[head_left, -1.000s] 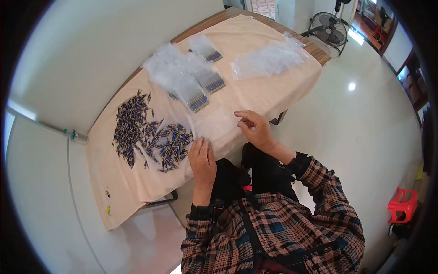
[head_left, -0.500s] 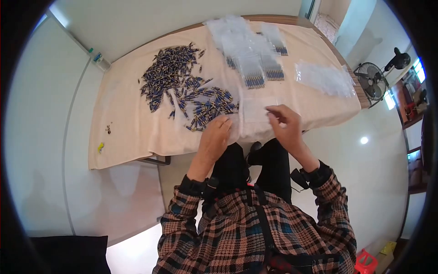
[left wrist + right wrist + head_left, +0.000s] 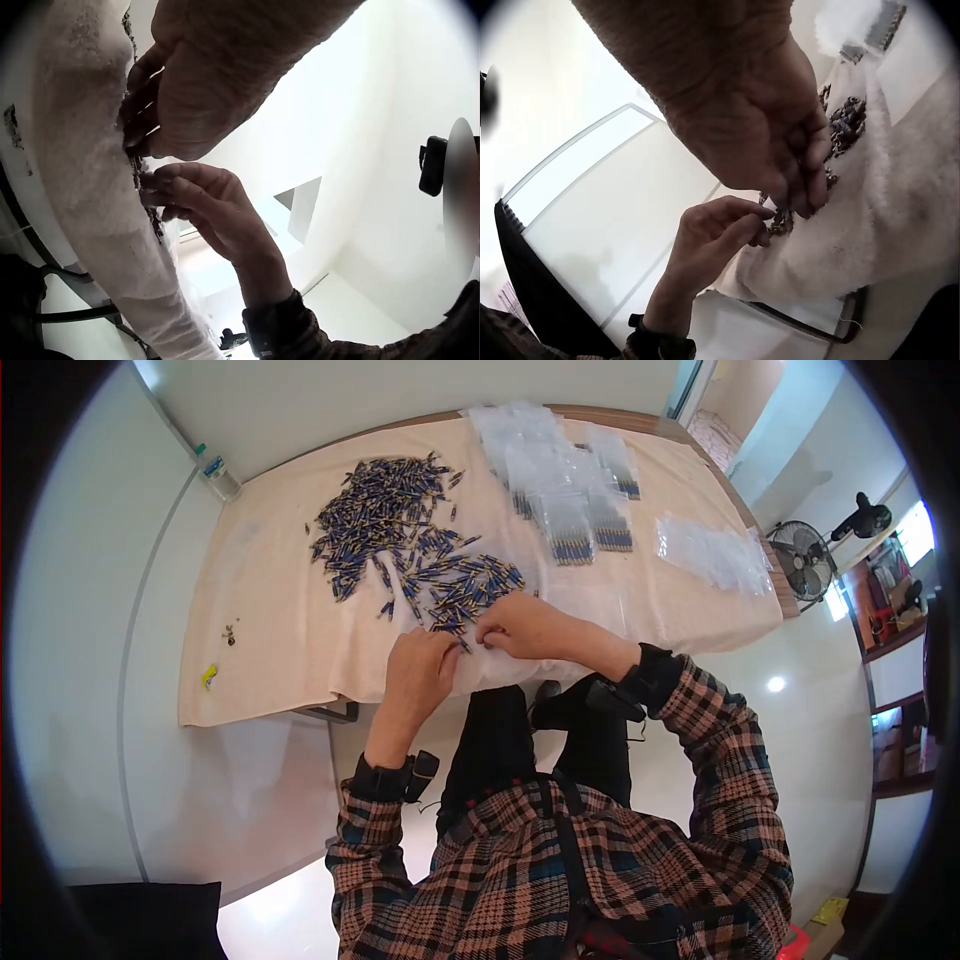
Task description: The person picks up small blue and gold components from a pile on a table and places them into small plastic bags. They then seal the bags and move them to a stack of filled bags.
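Observation:
A heap of small blue-and-gold cylindrical pieces covers the left part of the table, and a looser group spreads toward the front edge. At the near side of that group, my left hand pinches one small blue-and-gold piece between thumb and fingertips. Facing it, my right hand reaches in with bent fingers, fingertips right by the pieces; I cannot tell whether they hold one. A flat clear plastic bag lies beside the right forearm. Both hands nearly meet in the left wrist view.
Filled clear bags with rows of pieces lie at the table's back, and flat plastic bags at its right. A cream cloth covers the table. A yellow object lies front left, a bottle at the back left corner.
The right hand has moved left from over the clear bag to the near edge of the loose pieces. The left hand has shifted left and now pinches a piece. The head view has turned.

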`<move>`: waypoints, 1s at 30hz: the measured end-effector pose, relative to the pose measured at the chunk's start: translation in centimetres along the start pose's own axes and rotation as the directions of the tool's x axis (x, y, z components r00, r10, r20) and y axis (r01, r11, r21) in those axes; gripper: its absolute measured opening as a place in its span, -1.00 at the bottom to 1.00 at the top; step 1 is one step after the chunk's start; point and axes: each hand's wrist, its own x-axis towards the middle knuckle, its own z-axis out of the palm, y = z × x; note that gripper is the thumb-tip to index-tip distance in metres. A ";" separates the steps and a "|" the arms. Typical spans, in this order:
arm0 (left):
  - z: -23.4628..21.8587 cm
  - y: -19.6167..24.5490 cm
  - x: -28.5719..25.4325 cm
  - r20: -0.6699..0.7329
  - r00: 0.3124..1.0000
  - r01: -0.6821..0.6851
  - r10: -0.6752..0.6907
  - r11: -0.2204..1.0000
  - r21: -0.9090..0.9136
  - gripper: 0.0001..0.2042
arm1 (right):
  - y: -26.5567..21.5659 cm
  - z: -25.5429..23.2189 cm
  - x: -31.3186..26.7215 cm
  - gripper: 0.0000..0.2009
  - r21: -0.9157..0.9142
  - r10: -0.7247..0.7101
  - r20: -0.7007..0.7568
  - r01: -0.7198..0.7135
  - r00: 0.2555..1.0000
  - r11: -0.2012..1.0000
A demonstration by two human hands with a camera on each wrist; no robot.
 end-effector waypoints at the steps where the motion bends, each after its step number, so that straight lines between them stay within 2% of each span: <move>1: 0.1 -0.4 -0.1 -0.014 1.000 0.000 0.000 1.000 0.005 -0.88 | -0.1 0.0 0.6 -0.83 0.021 -0.018 0.044 0.017 0.999 1.000; 2: 0.3 -0.8 -0.2 -0.027 1.000 0.001 -0.001 1.000 0.010 -0.89 | 0.2 -0.1 1.5 -0.83 0.024 -0.022 0.050 0.021 0.999 0.999; 5: 0.7 -1.3 -0.5 -0.068 0.998 0.010 -0.012 1.000 -0.026 -0.89 | 2.1 -0.7 4.0 -0.82 0.019 -0.119 -0.156 0.124 0.981 0.992; 6: 0.9 -1.4 -0.6 -0.095 0.995 0.016 -0.023 0.998 -0.066 -0.88 | 2.0 -0.7 3.9 -0.82 0.021 -0.117 -0.154 0.122 0.981 0.992; 8: 1.3 -1.7 -0.8 -0.129 0.991 0.026 -0.039 0.994 -0.104 -0.87 | 1.2 -1.2 3.9 -0.82 0.204 -0.002 -0.192 0.042 0.981 0.978; 9: 1.7 -1.7 -1.2 -0.183 0.983 -0.016 -0.007 0.992 -0.125 -0.87 | 0.5 -1.3 3.9 -0.81 0.294 0.055 -0.199 0.006 0.978 0.956; 10: 2.1 -1.7 -1.7 -0.237 0.971 -0.058 0.023 0.988 -0.144 -0.87 | -0.4 -1.0 3.7 -0.81 0.294 0.049 -0.192 0.010 0.980 0.956; 12: 2.5 -1.7 -2.6 -0.291 0.956 -0.097 0.047 0.982 -0.161 -0.87 | -2.4 0.4 2.9 -0.81 0.242 -0.023 -0.050 0.035 0.998 0.970; 17: 3.2 -1.6 -3.9 -0.364 0.931 -0.101 0.009 0.967 -0.233 -0.83 | -2.6 4.8 3.0 -0.84 0.270 -0.015 -0.114 0.045 0.993 0.962; 20: 3.3 -2.0 -4.0 -0.387 0.922 -0.097 -0.008 0.963 -0.251 -0.83 | -2.5 5.1 3.3 -0.81 -0.011 -0.005 -0.058 0.004 0.998 1.000; 21: 3.3 -2.2 -4.0 -0.387 0.922 -0.095 -0.005 0.966 -0.239 -0.83 | -2.3 4.9 3.5 -0.81 -0.014 -0.003 -0.061 0.002 0.998 1.000; 24: 3.7 -2.3 -4.0 -0.393 0.919 -0.089 -0.008 0.970 -0.227 -0.83 | -0.2 3.2 4.6 -0.80 -0.143 -0.056 -0.197 0.028 0.979 0.989; 28: 3.2 -2.2 -4.0 -0.413 0.910 -0.140 0.044 0.969 -0.205 -0.84 | 3.4 0.5 6.2 -0.80 -0.142 -0.063 -0.292 0.022 0.954 0.990; 29: 3.3 -2.2 -4.0 -0.408 0.913 -0.121 0.018 0.966 -0.229 -0.84 | 3.3 -0.7 6.2 -0.81 0.218 0.152 -0.258 -0.096 0.954 0.971; 30: 3.4 -2.1 -4.1 -0.401 0.916 -0.100 -0.011 0.962 -0.255 -0.84 | 3.2 -1.6 6.0 -0.82 0.542 0.341 -0.146 -0.214 0.929 0.813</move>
